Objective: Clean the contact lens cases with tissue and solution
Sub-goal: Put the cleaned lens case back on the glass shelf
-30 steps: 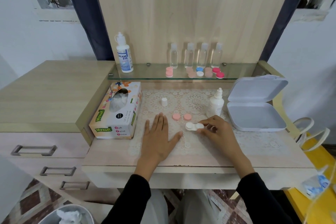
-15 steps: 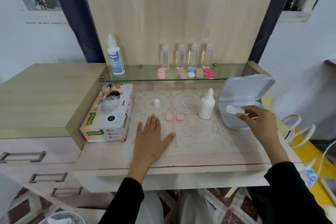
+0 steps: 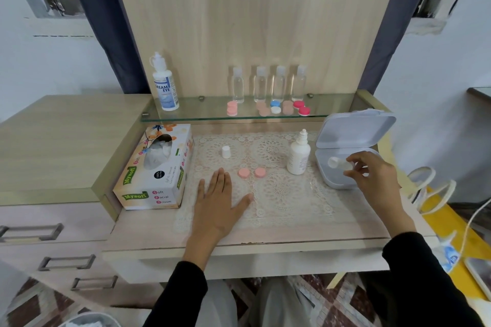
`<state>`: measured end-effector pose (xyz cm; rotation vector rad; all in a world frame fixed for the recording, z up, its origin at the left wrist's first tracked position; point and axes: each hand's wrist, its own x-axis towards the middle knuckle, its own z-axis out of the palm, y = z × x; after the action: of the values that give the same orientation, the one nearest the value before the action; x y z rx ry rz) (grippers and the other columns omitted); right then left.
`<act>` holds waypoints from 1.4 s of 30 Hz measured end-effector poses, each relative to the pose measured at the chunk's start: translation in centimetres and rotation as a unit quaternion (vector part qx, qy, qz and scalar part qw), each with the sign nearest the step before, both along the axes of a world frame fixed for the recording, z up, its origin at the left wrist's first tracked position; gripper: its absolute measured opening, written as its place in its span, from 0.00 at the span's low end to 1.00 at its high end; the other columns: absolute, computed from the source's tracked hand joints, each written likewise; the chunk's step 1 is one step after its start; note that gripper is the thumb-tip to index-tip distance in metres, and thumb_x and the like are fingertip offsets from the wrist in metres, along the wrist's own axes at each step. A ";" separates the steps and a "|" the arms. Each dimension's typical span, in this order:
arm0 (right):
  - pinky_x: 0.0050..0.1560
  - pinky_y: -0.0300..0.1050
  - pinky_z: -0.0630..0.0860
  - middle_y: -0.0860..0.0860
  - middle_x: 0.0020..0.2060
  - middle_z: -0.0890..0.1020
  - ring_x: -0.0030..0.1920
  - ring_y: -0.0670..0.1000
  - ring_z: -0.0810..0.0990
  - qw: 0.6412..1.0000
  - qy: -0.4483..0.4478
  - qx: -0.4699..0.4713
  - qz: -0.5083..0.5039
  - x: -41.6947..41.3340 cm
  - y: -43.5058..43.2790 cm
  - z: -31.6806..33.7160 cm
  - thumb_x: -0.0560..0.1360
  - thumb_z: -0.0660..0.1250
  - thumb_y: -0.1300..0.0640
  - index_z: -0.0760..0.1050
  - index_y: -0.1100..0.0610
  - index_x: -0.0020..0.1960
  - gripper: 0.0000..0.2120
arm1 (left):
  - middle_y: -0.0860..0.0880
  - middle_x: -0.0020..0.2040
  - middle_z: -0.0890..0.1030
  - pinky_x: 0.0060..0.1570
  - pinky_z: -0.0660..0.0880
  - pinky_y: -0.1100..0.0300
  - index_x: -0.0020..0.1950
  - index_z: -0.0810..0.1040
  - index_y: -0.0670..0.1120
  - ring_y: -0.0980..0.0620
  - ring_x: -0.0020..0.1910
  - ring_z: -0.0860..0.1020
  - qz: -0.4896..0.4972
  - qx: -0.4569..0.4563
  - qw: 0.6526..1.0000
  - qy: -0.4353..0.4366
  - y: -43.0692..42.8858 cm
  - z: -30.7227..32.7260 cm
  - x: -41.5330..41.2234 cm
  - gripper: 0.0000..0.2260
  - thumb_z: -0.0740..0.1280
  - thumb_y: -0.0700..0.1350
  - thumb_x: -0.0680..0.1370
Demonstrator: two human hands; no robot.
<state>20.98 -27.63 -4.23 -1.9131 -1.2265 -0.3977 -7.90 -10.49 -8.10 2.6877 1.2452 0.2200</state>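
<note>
My right hand [image 3: 373, 176] pinches a white contact lens case [image 3: 337, 162] over the open white storage box [image 3: 330, 182] at the right of the desk. Flat on the lace mat [image 3: 279, 194] rests my left hand [image 3: 219, 203], fingers straight. Two pink lens case caps [image 3: 251, 172] lie on the mat just beyond it. A small white solution bottle [image 3: 299, 156] stands uncapped beside the box, and its white cap [image 3: 226, 152] sits farther left. A tissue box [image 3: 156, 170] lies at the mat's left edge.
A glass shelf [image 3: 202, 114] at the back carries a large solution bottle [image 3: 165, 86], several clear small bottles [image 3: 269, 83] and several coloured lens cases [image 3: 276, 109]. Drawers [image 3: 50, 233] are at the left, a bin [image 3: 87, 321] on the floor, cords [image 3: 430, 188] at the right.
My right hand lifted the white lens case off the mat and carried it right, over the open box. My left hand stayed flat on the mat.
</note>
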 end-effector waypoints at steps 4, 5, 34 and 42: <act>0.38 0.52 0.78 0.54 0.37 0.78 0.35 0.57 0.77 1.000 -0.022 -0.001 0.005 0.0 -0.2 -0.3 0.64 0.74 0.75 0.77 0.63 0.44 0.13 | 0.49 0.78 0.41 0.74 0.36 0.51 0.78 0.42 0.44 0.55 0.76 0.39 0.001 -0.002 1.000 0.001 -0.1 0.1 0.0 0.45 0.36 0.73 0.69; 0.38 0.53 0.78 0.54 0.37 0.78 0.36 0.56 0.77 1.000 -0.024 -0.002 0.003 0.1 -0.2 -0.5 0.65 0.74 0.75 0.77 0.63 0.44 0.13 | 0.49 0.78 0.41 0.74 0.36 0.51 0.78 0.42 0.44 0.55 0.76 0.39 0.001 -0.002 1.000 0.000 -0.1 0.1 0.0 0.46 0.35 0.74 0.69; 0.41 0.31 0.73 0.49 0.41 0.81 0.41 0.39 0.79 0.976 0.188 0.102 -0.033 -1.6 -0.6 -0.6 0.71 0.74 0.58 0.79 0.57 0.51 0.10 | 0.49 0.78 0.42 0.74 0.36 0.51 0.78 0.43 0.44 0.56 0.76 0.39 0.001 0.002 1.000 -0.005 -0.1 0.1 0.0 0.43 0.40 0.72 0.72; 0.40 0.37 0.73 0.45 0.42 0.82 0.40 0.46 0.78 0.963 0.228 0.136 0.052 -6.3 0.2 -0.7 0.71 0.74 0.61 0.79 0.55 0.49 0.08 | 0.49 0.79 0.44 0.74 0.35 0.53 0.78 0.45 0.44 0.56 0.76 0.40 0.000 0.000 1.000 -0.029 -0.1 0.0 -0.1 0.45 0.38 0.74 0.71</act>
<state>14.67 -27.45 -4.94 -1.5814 -0.9086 -0.0549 -8.05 -10.56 -8.13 2.6605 1.2286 0.2964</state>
